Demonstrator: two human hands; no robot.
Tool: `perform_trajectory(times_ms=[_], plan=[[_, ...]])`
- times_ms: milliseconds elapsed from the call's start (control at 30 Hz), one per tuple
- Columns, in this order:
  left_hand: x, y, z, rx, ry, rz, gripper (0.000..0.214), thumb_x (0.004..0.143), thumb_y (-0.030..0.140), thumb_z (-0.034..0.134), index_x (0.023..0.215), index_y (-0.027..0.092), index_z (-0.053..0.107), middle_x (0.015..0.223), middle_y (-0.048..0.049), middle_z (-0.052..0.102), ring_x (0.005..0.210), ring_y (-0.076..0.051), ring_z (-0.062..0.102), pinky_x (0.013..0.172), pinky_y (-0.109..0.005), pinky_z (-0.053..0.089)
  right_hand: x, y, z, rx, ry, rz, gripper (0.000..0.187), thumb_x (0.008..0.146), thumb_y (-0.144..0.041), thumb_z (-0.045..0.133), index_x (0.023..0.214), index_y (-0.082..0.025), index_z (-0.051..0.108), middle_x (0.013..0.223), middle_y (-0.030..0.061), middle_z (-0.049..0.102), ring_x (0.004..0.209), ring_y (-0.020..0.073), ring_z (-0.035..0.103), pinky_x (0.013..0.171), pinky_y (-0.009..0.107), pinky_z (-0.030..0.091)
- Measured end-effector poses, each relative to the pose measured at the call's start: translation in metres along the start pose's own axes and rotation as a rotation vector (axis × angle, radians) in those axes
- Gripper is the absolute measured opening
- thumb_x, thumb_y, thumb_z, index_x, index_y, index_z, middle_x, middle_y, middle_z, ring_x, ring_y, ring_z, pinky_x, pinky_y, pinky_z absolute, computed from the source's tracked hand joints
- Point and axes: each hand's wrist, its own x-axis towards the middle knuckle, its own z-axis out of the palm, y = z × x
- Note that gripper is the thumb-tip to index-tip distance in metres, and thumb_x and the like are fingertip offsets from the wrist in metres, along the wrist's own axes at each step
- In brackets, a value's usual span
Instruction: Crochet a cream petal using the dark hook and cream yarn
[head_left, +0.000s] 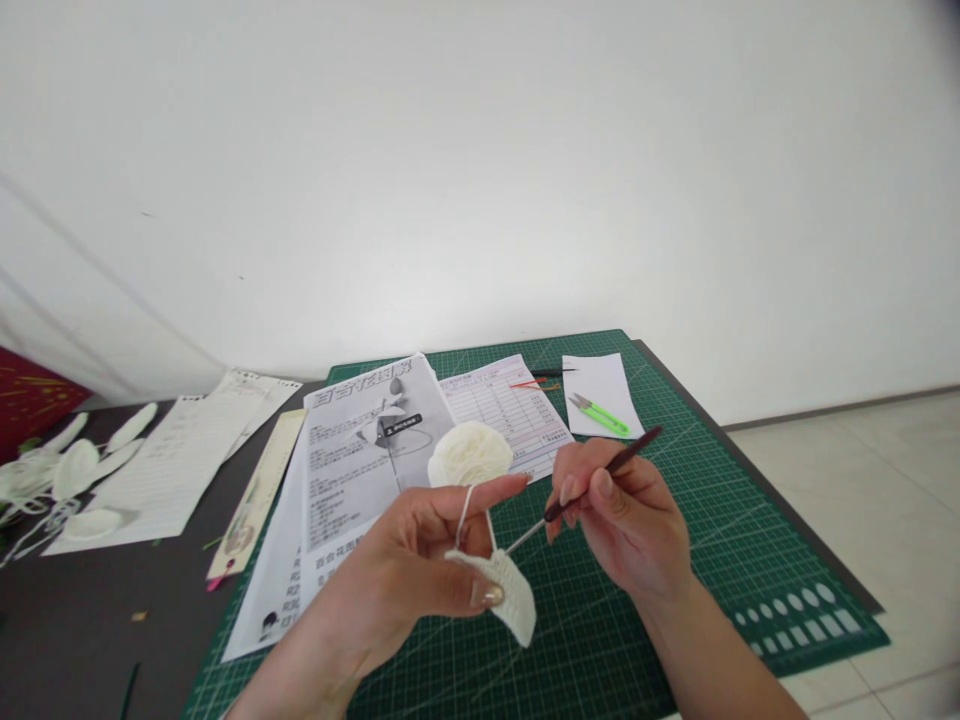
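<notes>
Left fingers (454, 588) pinch white crochet (517, 598).

from my head, one camera looks forward and down across the green gridded cutting mat (720, 500) to the smooth white wall (480, 180), my bare left hand (409, 565) and bare right hand (626, 520) close below centre.
</notes>
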Motion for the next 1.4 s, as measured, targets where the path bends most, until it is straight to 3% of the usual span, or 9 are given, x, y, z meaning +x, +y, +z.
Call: perform_trajectory(times_ms=[367,567,733,833,967,1100,1167,1267,1400], plan=[[0.0,0.001,0.0,0.021,0.005,-0.007,0.049,0.053,0.011,0.077,0.101,0.023,0.076,0.053,0.007,0.049,0.051,-0.008,0.042,0.057,-0.023,0.03,-0.004,0.003,-0.001,-0.049,-0.027,-0.043,0.017,0.087,-0.029,0.059,0.079,-0.019,0.071,0.067,0.0016,0.057,0.057,0.0137,0.055,0.046,0.024,0.049],[0.0,0.001,-0.001,0.074,0.025,0.01,0.046,0.055,0.012,0.076,0.099,0.022,0.075,0.052,0.0067,0.051,0.053,-0.01,0.045,0.061,-0.024,0.033,-0.008,0.001,-0.001,-0.204,-0.063,-0.155,0.015,0.088,-0.027,0.058,0.083,-0.02,0.071,0.066,0.0026,0.06,0.061,0.0159,0.056,0.053,0.028,0.045],[0.002,-0.002,-0.003,0.153,0.049,0.052,0.01,0.059,0.013,0.073,0.065,0.02,0.07,0.052,0.0063,0.05,0.051,-0.012,0.047,0.069,-0.029,0.039,-0.01,-0.008,0.0,-0.413,-0.122,-0.25,0.014,0.087,-0.024,0.058,0.084,-0.018,0.07,0.071,0.0044,0.065,0.065,0.0174,0.058,0.058,0.031,0.045],[0.002,-0.003,-0.005,0.321,0.096,0.113,0.017,0.063,0.014,0.069,0.053,0.021,0.057,0.054,0.0045,0.051,0.062,-0.018,0.056,0.081,-0.035,0.04,-0.011,-0.013,0.003,-0.586,-0.203,-0.306,0.012,0.087,-0.02,0.056,0.087,-0.016,0.068,0.073,0.0047,0.066,0.067,0.0167,0.058,0.059,0.031,0.045],[0.004,0.0,-0.002,0.604,0.199,0.213,0.016,0.068,0.017,0.063,0.056,0.022,0.053,0.059,0.002,0.053,0.079,-0.024,0.06,0.092,-0.039,0.036,-0.012,-0.014,0.008,-0.806,-0.322,-0.469,0.013,0.085,-0.011,0.053,0.091,-0.013,0.064,0.074,0.0054,0.067,0.065,0.0152,0.056,0.058,0.029,0.045],[0.005,-0.001,0.003,0.821,0.33,0.275,0.013,0.075,0.023,0.056,0.062,0.021,0.057,0.06,0.0016,0.053,0.069,-0.02,0.058,0.086,-0.038,0.043,-0.012,-0.006,0.015,-1.014,-0.418,-0.664,0.014,0.086,-0.01,0.049,0.092,-0.012,0.062,0.068,0.0053,0.066,0.059,0.0149,0.055,0.054,0.028,0.048],[0.004,-0.004,0.005,0.902,0.378,0.312,0.013,0.078,0.024,0.053,0.078,0.019,0.064,0.064,0.0005,0.057,0.067,-0.02,0.058,0.076,-0.034,0.047,-0.012,0.0,0.016,-1.128,-0.448,-0.764,0.016,0.089,-0.013,0.047,0.09,-0.01,0.062,0.066,0.0058,0.066,0.057,0.016,0.056,0.054,0.03,0.049],[0.002,-0.008,0.006,0.947,0.408,0.395,0.033,0.081,0.025,0.052,0.111,0.017,0.063,0.071,-0.0006,0.06,0.07,-0.019,0.06,0.068,-0.03,0.048,-0.01,0.005,0.013,-1.225,-0.494,-0.851,0.024,0.091,-0.015,0.043,0.092,-0.006,0.064,0.072,0.0103,0.07,0.062,0.0194,0.061,0.055,0.032,0.052],[0.001,-0.007,0.005,0.938,0.458,0.455,0.038,0.081,0.025,0.053,0.117,0.015,0.062,0.073,-0.0016,0.062,0.075,-0.019,0.061,0.074,-0.031,0.049,-0.009,0.005,0.009,-1.264,-0.512,-0.927,0.028,0.091,-0.011,0.04,0.097,-0.001,0.066,0.082,0.0138,0.073,0.074,0.0215,0.065,0.066,0.033,0.057]])
